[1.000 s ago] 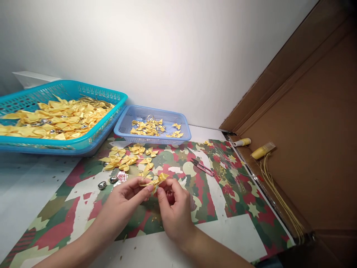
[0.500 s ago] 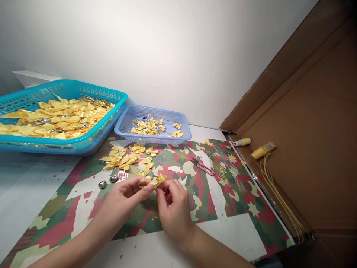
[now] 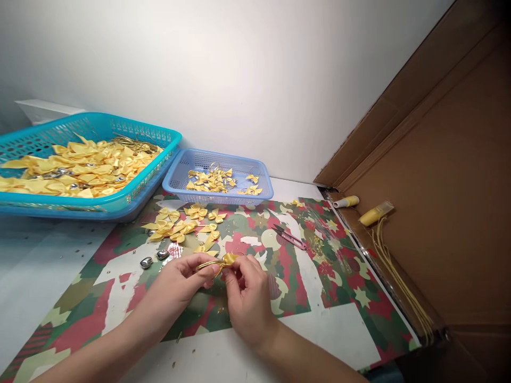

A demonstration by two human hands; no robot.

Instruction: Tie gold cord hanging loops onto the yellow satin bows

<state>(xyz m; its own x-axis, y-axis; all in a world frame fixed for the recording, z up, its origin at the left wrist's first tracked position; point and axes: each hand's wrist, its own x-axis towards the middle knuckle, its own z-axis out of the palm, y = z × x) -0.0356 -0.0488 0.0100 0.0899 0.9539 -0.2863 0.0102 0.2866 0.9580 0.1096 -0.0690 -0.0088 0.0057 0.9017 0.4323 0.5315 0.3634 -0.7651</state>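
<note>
Between my two hands is a yellow ribbon bow [image 3: 230, 259] with a looped gold cord [image 3: 209, 263]. My left hand [image 3: 184, 276] pinches the cord on its left side between thumb and fingers. At the other end, the thumb and fingertips of my right hand [image 3: 249, 290] close on the bow. Just beyond my hands, several loose yellow bows [image 3: 183, 229] lie on the patterned paper [image 3: 287, 295]. Two silver heart-shaped beads [image 3: 146, 262] rest to the left of my left hand. My fingertips partly hide the bow's knot.
A turquoise basket [image 3: 131, 189] full of yellow bows stands at the left. Beside it sits a smaller blue basket [image 3: 255, 201] with finished-looking bows. Pink thread snips [image 3: 291, 238] lie on the right. Cardboard [image 3: 431, 186] walls the right side, holding yellow tubes [image 3: 375, 214] and gold cords [image 3: 399, 287].
The bow and cord have turned slightly between my fingers, and the cord loop now looks flatter. Both hands stay in nearly the same place.
</note>
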